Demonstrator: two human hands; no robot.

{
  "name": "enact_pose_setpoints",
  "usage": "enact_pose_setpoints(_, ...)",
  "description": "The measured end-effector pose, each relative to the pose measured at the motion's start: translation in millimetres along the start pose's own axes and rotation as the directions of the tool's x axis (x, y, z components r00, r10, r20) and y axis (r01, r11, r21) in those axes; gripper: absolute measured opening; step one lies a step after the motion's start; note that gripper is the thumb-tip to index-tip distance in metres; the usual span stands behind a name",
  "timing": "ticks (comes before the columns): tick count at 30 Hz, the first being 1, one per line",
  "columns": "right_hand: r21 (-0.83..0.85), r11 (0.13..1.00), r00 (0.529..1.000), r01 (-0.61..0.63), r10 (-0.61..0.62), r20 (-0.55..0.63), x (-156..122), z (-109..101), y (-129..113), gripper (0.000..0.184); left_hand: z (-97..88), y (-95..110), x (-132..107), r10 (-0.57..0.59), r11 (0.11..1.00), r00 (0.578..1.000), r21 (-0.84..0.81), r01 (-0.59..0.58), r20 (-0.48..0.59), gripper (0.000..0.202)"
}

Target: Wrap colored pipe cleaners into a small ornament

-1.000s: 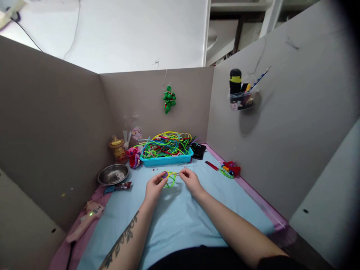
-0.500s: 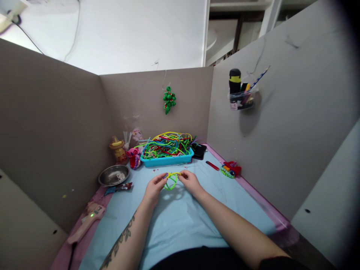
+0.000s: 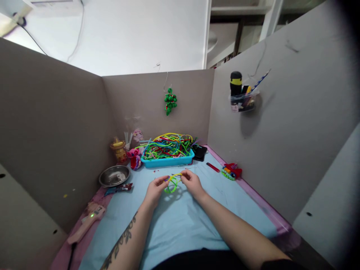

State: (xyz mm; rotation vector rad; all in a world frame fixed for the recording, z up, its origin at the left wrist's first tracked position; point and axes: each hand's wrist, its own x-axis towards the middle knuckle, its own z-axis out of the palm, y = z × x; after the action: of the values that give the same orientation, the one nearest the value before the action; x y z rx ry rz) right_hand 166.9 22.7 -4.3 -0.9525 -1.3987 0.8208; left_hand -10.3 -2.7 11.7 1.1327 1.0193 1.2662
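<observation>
My left hand (image 3: pixel 155 188) pinches one side of a small bent piece of yellow pipe cleaner (image 3: pixel 174 175), over the middle of the cloth. Opposite it, my right hand (image 3: pixel 193 183) holds the other end of the yellow strand between thumb and fingers. A bright green pipe cleaner loop (image 3: pixel 170 190) hangs below the yellow one, close to my left fingertips. The fingertips hide where the strands meet. Beyond both hands stands a blue tray (image 3: pixel 168 162) heaped with strands of many colours.
At left lie a metal bowl (image 3: pixel 108 175), a wrapper (image 3: pixel 118 188) and a pink corded tool with a green light (image 3: pixel 87 224). A red stick (image 3: pixel 213 167) and a colourful craft piece (image 3: pixel 232 171) are at right. Grey panels (image 3: pixel 135 97) enclose the table.
The green loop has swung slightly and sits a little lower. The yellow strand is tilted up more towards my right hand. Both hands keep their grip; the view has shifted slightly.
</observation>
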Motion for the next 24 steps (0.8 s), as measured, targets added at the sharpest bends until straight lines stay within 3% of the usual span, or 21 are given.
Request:
enact_pose_setpoints(5, 0.176, 0.984, 0.999, -0.029, 0.031, -0.008, -2.1, 4.9, -2.1, 0.013, 2.8, -1.7, -0.6, 0.003, 1.000, 0.999, 0.018, -0.004, 0.034, 0.043)
enact_pose_setpoints(11, 0.148, 0.986, 0.997, -0.072, 0.066, 0.045, -4.9, 8.0, -4.8, 0.017, 0.7, -2.3, -0.4, 0.027, 0.999, 0.998, 0.018, -0.028, 0.061, 0.041)
enact_pose_setpoints(18, 0.244, 0.950, 0.977, -0.194, 0.165, 0.135, -3.9, 8.7, -6.5, 0.024, 1.4, -3.7, -0.4, 0.049, 0.999, 0.995, -0.011, -0.048, 0.082, 0.042)
enact_pose_setpoints(24, 0.173, 0.975, 0.980, -0.142, 0.113, 0.166, -8.0, 13.2, -7.4, 0.014, 3.6, -7.4, 0.2, 0.117, 0.993, 0.990, 0.014, -0.119, 0.072, 0.038)
